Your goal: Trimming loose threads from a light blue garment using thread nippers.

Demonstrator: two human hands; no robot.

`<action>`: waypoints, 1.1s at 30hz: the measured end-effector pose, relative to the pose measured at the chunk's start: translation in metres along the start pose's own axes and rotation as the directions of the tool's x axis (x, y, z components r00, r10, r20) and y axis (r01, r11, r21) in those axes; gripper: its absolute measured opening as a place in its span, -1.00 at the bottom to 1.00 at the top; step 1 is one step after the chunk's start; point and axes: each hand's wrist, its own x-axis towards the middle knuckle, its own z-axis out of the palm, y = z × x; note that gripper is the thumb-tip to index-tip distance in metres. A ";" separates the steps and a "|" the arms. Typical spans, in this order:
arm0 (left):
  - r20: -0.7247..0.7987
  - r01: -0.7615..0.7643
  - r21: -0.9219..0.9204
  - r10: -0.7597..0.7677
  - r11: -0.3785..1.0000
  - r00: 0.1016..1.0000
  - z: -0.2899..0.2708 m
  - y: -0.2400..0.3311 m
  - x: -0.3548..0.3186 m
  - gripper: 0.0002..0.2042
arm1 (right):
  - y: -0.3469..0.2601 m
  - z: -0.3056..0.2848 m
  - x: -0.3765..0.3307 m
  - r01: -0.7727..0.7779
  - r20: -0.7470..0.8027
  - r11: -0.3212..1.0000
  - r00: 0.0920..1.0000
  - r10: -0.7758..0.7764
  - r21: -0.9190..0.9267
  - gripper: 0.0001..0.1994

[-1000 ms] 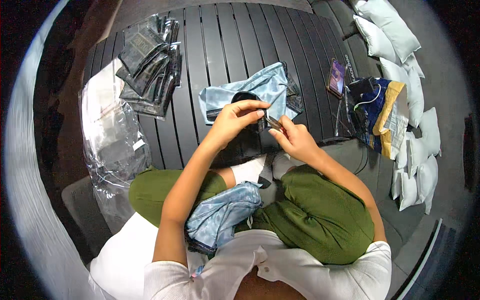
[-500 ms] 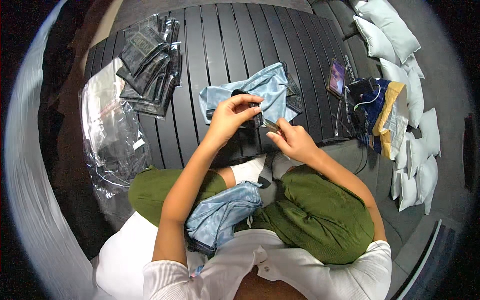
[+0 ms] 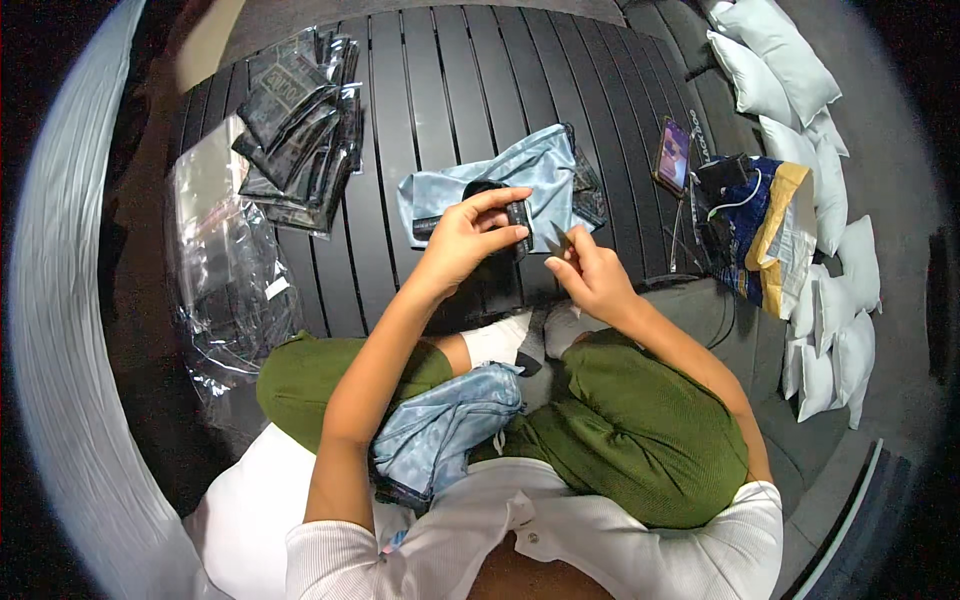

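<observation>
My left hand (image 3: 468, 236) is closed on the edge of a black fabric band (image 3: 517, 215), pinched between thumb and fingers above the table. In my right hand (image 3: 597, 278) is a small pair of thread snips (image 3: 555, 242), its two pointed blades apart and just right of the band. Beneath both hands a light blue shiny cloth (image 3: 548, 165) with black trim lies spread on the table. A second light blue piece (image 3: 450, 420) with dark edging is bunched in my lap.
On the black slatted table (image 3: 430, 90), black items in clear bags (image 3: 290, 110) are piled at left, beside clear plastic sleeves (image 3: 215, 260). At right are a phone (image 3: 672, 157), cables and a blue and tan bag (image 3: 765, 235). White pillows (image 3: 790, 60) line the far right.
The snips have drawn a little right, off the band, and their blades now show apart. My left hand has turned the band slightly, so more of its edge shows.
</observation>
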 end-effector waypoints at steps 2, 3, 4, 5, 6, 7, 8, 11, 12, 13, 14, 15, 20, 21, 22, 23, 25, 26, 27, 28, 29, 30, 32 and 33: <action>-0.011 -0.003 -0.051 0.002 0.999 1.000 0.002 0.000 0.000 -0.58 | 0.000 -0.001 0.000 -0.029 -0.009 0.999 1.000 0.029 0.017 -0.77; -0.031 -0.056 -0.059 0.054 0.997 0.998 0.003 0.001 0.000 -0.57 | 0.000 -0.002 0.000 -0.058 -0.018 0.998 0.998 0.058 0.035 -0.78; -0.049 -0.109 -0.066 0.106 0.992 0.993 0.005 0.002 0.000 -0.57 | 0.001 -0.001 0.000 -0.058 -0.018 0.998 0.998 0.059 0.034 -0.78; -0.049 -0.109 -0.067 0.106 0.992 0.993 0.008 0.003 -0.001 -0.57 | 0.001 -0.001 0.001 -0.055 -0.036 0.997 0.998 0.057 0.044 -0.77; -0.063 -0.168 -0.011 0.167 0.986 0.984 0.010 0.005 -0.001 -0.56 | 0.001 -0.001 0.001 -0.052 -0.054 0.997 0.997 0.055 0.055 -0.76; -0.076 -0.227 0.046 0.230 0.973 0.970 0.011 0.006 -0.002 -0.56 | 0.000 -0.001 0.001 -0.051 -0.054 0.997 0.997 0.054 0.054 -0.76; -0.076 -0.227 0.046 0.230 0.973 0.970 0.012 0.007 -0.003 -0.56 | -0.001 -0.001 0.001 -0.074 -0.041 0.995 0.996 0.077 0.059 -0.75; -0.090 -0.235 0.057 0.239 0.970 0.967 0.011 0.008 -0.004 -0.57 | 0.000 -0.001 0.001 -0.097 -0.016 0.993 0.995 0.098 0.073 -0.73; -0.087 -0.261 0.121 0.272 0.958 0.958 0.010 0.005 -0.004 -0.57 | 0.001 0.000 0.001 -0.097 -0.006 0.992 0.995 0.098 0.083 -0.73; -0.081 -0.286 0.184 0.304 0.941 0.949 0.009 0.004 -0.003 -0.56 | 0.001 0.000 0.001 -0.097 -0.005 0.992 0.995 0.097 0.083 -0.73; -0.082 -0.286 0.184 0.304 0.941 0.949 0.008 0.002 -0.003 -0.56 | 0.001 0.001 0.001 -0.079 -0.018 0.995 0.997 0.080 0.066 -0.72; -0.080 -0.302 0.187 0.320 0.935 0.944 0.008 0.002 -0.002 -0.57 | 0.001 0.001 0.001 -0.062 -0.030 0.997 0.998 0.063 0.048 -0.72; -0.091 -0.256 0.072 0.262 0.964 0.961 0.012 0.004 -0.003 -0.57 | 0.000 -0.001 0.001 -0.082 -0.009 0.995 0.997 0.083 0.051 -0.72; -0.103 -0.270 0.038 0.272 0.962 0.957 0.011 0.002 -0.002 -0.54 | -0.002 -0.001 0.001 -0.096 0.003 0.994 0.995 0.096 0.043 -0.72; -0.113 -0.283 0.003 0.282 0.959 0.953 0.012 0.002 -0.001 -0.52 | -0.001 -0.001 0.001 -0.097 0.003 0.994 0.995 0.096 0.043 -0.72; -0.113 -0.283 0.002 0.282 0.959 0.953 0.012 0.002 -0.001 -0.52 | 0.001 0.000 0.001 -0.086 0.001 0.995 0.996 0.086 0.046 -0.72; -0.166 -0.249 -0.141 0.225 0.958 0.960 0.014 0.003 -0.001 -0.47 | 0.001 0.000 0.001 -0.075 -0.001 0.996 0.997 0.075 0.049 -0.72; -0.166 -0.250 -0.141 0.225 0.958 0.960 0.013 0.003 -0.001 -0.47 | 0.001 0.000 0.001 -0.078 0.009 0.996 0.997 0.078 0.043 -0.72; -0.176 -0.238 -0.170 0.209 0.956 0.962 0.012 0.002 -0.001 -0.47 | 0.001 0.000 0.001 -0.081 0.018 0.996 0.997 0.080 0.037 -0.72; -0.184 -0.227 -0.199 0.191 0.953 0.964 0.011 0.001 0.000 -0.47 | 0.001 0.000 0.001 -0.081 0.017 0.996 0.997 0.081 0.037 -0.72; -0.183 -0.227 -0.199 0.191 0.953 0.964 0.011 0.001 0.000 -0.47 | 0.002 0.000 0.001 -0.076 0.017 0.996 0.997 0.076 0.037 -0.72; -0.186 -0.230 -0.194 0.195 0.954 0.963 0.011 0.001 0.000 -0.47 | 0.003 0.000 0.001 -0.071 0.016 0.997 0.997 0.071 0.037 -0.71; -0.190 -0.233 -0.188 0.197 0.954 0.962 0.011 0.000 0.000 -0.47 | 0.002 0.000 0.001 -0.073 0.016 0.997 0.997 0.072 0.036 -0.71; -0.187 -0.235 -0.182 0.201 0.955 0.962 0.011 0.000 0.000 -0.47 | 0.002 0.000 0.001 -0.074 0.015 0.997 0.997 0.074 0.034 -0.71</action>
